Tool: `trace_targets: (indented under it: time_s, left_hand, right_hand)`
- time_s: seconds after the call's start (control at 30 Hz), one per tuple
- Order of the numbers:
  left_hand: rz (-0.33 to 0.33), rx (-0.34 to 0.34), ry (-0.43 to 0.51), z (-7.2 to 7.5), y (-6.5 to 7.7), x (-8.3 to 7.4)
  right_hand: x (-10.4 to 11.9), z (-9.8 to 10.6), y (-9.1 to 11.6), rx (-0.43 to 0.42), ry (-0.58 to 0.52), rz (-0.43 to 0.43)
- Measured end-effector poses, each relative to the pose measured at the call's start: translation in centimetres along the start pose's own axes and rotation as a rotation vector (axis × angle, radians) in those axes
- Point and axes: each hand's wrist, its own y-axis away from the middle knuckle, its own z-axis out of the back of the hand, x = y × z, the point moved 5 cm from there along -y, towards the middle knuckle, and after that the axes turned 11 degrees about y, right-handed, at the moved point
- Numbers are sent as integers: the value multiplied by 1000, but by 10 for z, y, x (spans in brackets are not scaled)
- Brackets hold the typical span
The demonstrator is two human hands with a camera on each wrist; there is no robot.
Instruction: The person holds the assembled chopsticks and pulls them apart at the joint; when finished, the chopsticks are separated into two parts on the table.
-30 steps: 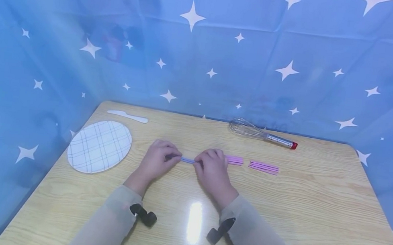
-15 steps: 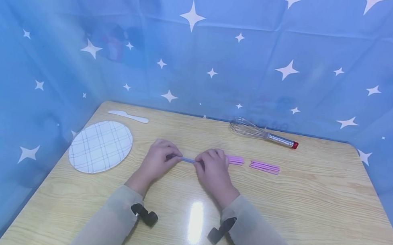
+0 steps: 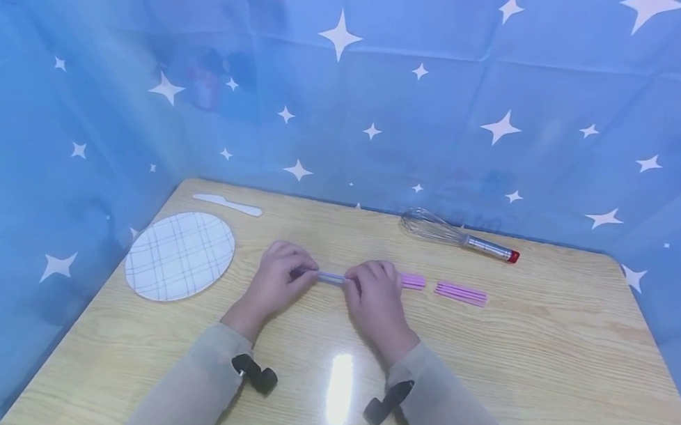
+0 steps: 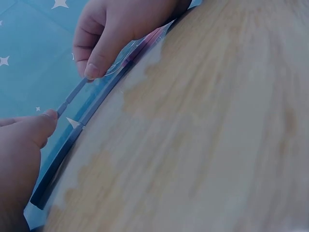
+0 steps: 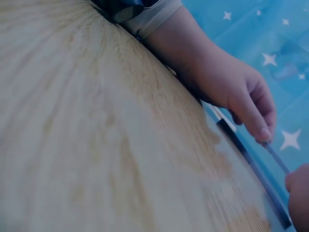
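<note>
My left hand [image 3: 282,279] and my right hand [image 3: 373,297] face each other over the table, fingertips together. Between them they pinch a thin blue-grey stick [image 3: 331,278], one end each. In the left wrist view this stick [image 4: 72,94] is raised a little above a row on the table. That row holds a dark blue bar-like piece [image 4: 58,159] and a bluish piece, with pink beyond. Just right of my right hand lie pink sticks [image 3: 413,282], partly covered by it. A second pink group [image 3: 461,294] lies farther right. My fingers hide the stick's ends.
A white oval plate [image 3: 180,257] with a checked pattern stands at the left, a white knife [image 3: 228,204] behind it. A wire whisk [image 3: 460,236] with a red-tipped handle lies at the back right. Blue star-patterned cloth [image 3: 353,102] hangs behind the wooden table [image 3: 518,373].
The head view has shifted slightly, so everything sits a little farther right and lower. Slightly more of the stick shows between my hands; both keep their pinch.
</note>
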Motion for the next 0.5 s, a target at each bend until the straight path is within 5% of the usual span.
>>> trace_targets:
  time_s: [0.5]
  left_hand:
    - [46,-21,60,2,2,-1]
  right_hand:
    - [-14,9,12,-39,-39,-34]
